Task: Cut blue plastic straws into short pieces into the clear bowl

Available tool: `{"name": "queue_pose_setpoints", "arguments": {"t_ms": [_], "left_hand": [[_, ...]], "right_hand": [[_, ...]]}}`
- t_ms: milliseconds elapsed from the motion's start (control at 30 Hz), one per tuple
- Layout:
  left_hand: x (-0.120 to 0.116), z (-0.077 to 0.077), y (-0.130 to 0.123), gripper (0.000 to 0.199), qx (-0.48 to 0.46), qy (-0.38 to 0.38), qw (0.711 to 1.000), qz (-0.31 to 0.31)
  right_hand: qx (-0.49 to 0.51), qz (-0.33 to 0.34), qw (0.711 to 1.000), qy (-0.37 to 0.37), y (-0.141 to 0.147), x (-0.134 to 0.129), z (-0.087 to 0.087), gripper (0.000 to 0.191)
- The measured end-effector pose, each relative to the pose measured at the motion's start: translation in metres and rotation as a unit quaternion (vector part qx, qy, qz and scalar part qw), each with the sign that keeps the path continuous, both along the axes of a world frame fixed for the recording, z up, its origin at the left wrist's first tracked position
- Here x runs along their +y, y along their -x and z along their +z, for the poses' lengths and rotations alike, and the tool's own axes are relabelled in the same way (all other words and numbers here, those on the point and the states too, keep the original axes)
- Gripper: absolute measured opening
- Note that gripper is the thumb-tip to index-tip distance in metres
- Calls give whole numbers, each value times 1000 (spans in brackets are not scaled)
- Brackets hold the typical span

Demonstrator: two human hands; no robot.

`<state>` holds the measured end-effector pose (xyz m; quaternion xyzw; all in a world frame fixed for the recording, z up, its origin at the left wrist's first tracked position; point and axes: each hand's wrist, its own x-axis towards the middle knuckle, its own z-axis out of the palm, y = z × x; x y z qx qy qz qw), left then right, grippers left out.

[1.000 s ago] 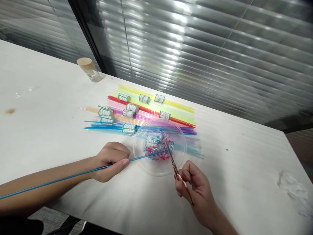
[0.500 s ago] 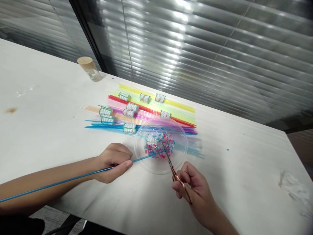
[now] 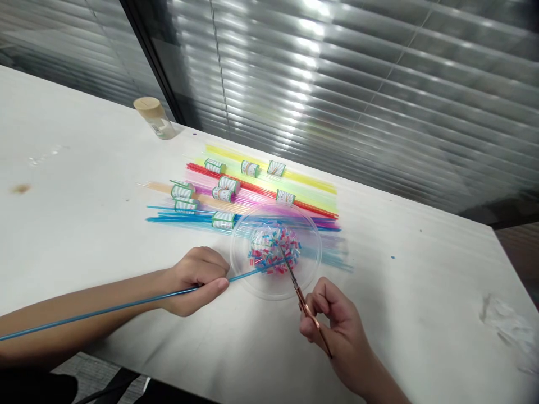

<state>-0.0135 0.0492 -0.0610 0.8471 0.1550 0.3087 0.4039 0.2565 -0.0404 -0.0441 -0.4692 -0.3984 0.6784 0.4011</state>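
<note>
My left hand point(image 3: 196, 280) is closed round a long thin blue straw point(image 3: 122, 305), which runs back along my forearm. The straw's far end reaches over a clear round plastic bowl point(image 3: 244, 283). Many short cut pieces point(image 3: 282, 247) in red, blue, white and pink lie in the bowl. My right hand point(image 3: 334, 320) grips copper-handled scissors point(image 3: 304, 303) by their finger loops. The blades point into the bowl and meet the straw near its tip; whether they are fully closed is hard to make out.
Behind the bowl lie bundles of coloured straws point(image 3: 269, 188) with paper labels. A jar with a beige lid point(image 3: 154, 116) stands at the back left, near the window blinds point(image 3: 303, 73). Crumpled clear plastic point(image 3: 507, 325) rests on the right of the white table point(image 3: 421, 280).
The scissor handles and my right thumb have shifted slightly, right and down. The straw's rear end has risen a little. My left hand stays almost in place.
</note>
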Motion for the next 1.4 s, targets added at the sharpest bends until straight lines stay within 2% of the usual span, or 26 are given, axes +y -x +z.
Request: {"name": "queue_pose_setpoints", "arguments": {"t_ms": [267,567,767,1067,1233,1400], "left_hand": [[0,1,-1,34,-3,15,1000,-2],[1,-4,1,33,-20,5,1000,21],[-2,0,-4,34,-12,-8,1000,11],[-4,1,-6,37,-7,-8,1000,15],[-5,1,-7,38,-21,-11,999,28],[-5,1,-9,38,-22,-18,999,45]], "right_hand": [[-3,21,1000,-23,-2,0,-7,45],[19,17,1000,10,3,-2,3,59],[13,42,999,26,6,-1,5,55],[12,17,1000,-19,6,-3,-4,48],[19,13,1000,0,6,-4,1,53],[-10,40,999,22,6,-4,6,58]]}}
